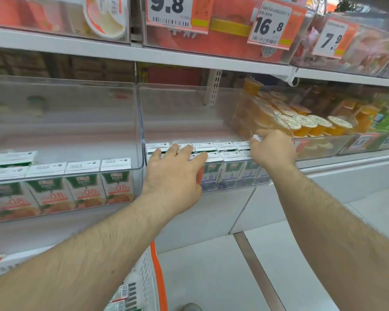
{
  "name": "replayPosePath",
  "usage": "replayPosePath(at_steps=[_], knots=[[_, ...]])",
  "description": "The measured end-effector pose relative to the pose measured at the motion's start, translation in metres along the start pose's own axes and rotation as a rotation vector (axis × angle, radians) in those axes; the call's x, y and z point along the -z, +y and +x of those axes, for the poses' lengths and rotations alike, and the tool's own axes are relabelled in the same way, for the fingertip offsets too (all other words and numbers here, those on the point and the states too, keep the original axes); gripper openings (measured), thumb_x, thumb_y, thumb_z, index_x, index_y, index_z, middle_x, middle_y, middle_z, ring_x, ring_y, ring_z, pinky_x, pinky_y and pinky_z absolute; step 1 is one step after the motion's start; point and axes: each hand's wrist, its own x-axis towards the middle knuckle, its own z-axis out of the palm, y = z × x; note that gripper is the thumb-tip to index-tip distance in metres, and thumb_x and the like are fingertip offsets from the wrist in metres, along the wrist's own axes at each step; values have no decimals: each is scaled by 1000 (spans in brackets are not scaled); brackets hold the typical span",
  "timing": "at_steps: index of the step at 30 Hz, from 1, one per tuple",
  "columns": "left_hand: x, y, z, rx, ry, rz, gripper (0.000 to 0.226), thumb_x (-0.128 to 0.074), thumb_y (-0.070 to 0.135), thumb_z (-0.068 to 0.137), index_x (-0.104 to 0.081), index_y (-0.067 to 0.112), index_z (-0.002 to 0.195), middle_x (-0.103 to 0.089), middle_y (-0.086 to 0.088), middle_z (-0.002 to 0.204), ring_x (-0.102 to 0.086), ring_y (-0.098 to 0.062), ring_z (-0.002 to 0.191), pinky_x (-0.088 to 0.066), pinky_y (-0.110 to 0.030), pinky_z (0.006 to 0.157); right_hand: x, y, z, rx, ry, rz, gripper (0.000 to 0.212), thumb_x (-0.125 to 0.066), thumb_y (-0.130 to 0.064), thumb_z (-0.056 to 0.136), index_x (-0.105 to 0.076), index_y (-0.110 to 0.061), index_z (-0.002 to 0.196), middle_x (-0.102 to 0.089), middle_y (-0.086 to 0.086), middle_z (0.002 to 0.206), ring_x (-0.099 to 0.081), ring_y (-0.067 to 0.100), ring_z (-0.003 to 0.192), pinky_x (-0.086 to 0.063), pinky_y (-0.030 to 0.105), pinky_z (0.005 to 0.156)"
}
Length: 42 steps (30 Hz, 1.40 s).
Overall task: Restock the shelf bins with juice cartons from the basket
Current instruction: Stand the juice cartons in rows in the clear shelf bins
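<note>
A clear middle bin [189,108] holds two rows of blueberry juice cartons [230,171] along its front. My left hand [173,176] lies flat over the front wall, fingers spread on the carton tops at the bin's left. At the bin's right end my right hand [273,149] is curled around a white carton [256,138], only a corner of it showing. The clear left bin [76,113] holds orange juice cartons [85,187] in a front row. The white basket [148,277] with an orange rim sits low, under my left forearm, with cartons inside.
To the right, a bin of orange jelly cups [301,124] touches the middle bin. Price tags [270,25] hang from the upper shelf's bins. Grey floor [222,277] lies below the white shelf base, and a shoe tip shows at the bottom edge.
</note>
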Motion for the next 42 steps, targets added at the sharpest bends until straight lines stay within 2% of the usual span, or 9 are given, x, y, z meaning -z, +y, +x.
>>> replayPosePath(at_steps=[9, 15, 18, 21, 26, 30, 37, 39, 42], knots=[[-1, 1, 1, -7, 9, -4, 62, -48, 41, 91, -24, 40, 148, -30, 4, 155, -23, -22, 145, -20, -50, 117, 1, -7, 2, 7, -106, -241, 42, -39, -37, 98, -68, -16, 120, -64, 12, 102, -57, 33, 95, -48, 40, 91], [0, 2, 1, -11, 17, -11, 58, -48, 38, 91, -29, 38, 146, -34, 3, 151, -28, -23, 141, -22, -51, 115, -4, -9, 3, -42, -166, -289, 73, -16, -58, 99, -60, -7, 128, -62, 17, 123, -55, 35, 116, -40, 49, 104], [3, 2, 1, -13, -2, -8, 60, -48, 40, 92, -27, 37, 147, -33, 2, 152, -27, -24, 141, -21, -51, 116, -6, -15, -3, -21, -280, -355, 83, -4, -64, 96, -33, -11, 152, -28, 11, 160, -20, 31, 149, -9, 55, 120], [8, 0, 0, -40, -32, -1, 62, -49, 42, 90, -27, 33, 148, -33, -1, 151, -27, -25, 140, -20, -48, 117, -10, -22, -20, 49, -323, -365, 85, -1, -68, 93, -21, -14, 157, -13, 7, 165, -6, 28, 152, 3, 57, 118], [20, -4, -15, -75, 62, -154, 64, -55, 31, 84, -37, 19, 144, -46, -1, 139, -39, -22, 128, -18, -34, 115, -16, -35, -62, 142, -243, -334, 77, -13, -62, 96, -36, -12, 151, -27, 11, 160, -20, 29, 148, -10, 57, 119], [26, -10, -43, -49, 177, -198, 65, -59, 23, 76, -45, 8, 138, -54, -8, 128, -49, -29, 119, -22, -38, 112, -24, -47, -99, 253, -146, -79, 66, -32, -56, 98, -40, -11, 146, -33, 14, 156, -26, 30, 145, -20, 52, 117], [27, -43, -95, -5, 285, -254, 60, -60, 25, 71, -52, 15, 130, -59, -2, 126, -54, -23, 116, -36, -38, 97, -39, -81, -184, 592, 118, 334, 33, -50, -32, 86, -61, -10, 108, -59, 7, 111, -55, 27, 101, -47, 46, 82], [23, -60, -117, 28, 238, -288, 60, -58, 25, 71, -52, 16, 130, -59, -1, 125, -55, -23, 114, -40, -39, 94, -49, -90, -209, 650, 12, 408, 27, -55, -24, 86, -60, -10, 108, -55, 6, 109, -56, 24, 91, -50, 42, 73], [7, -90, -157, 150, 68, -358, 63, -57, 21, 80, -43, 15, 140, -51, -4, 135, -50, -26, 121, -42, -41, 99, -75, -94, -242, 703, -281, 310, 31, -59, -18, 88, -57, -11, 118, -52, 5, 120, -59, 27, 100, -51, 42, 81]])
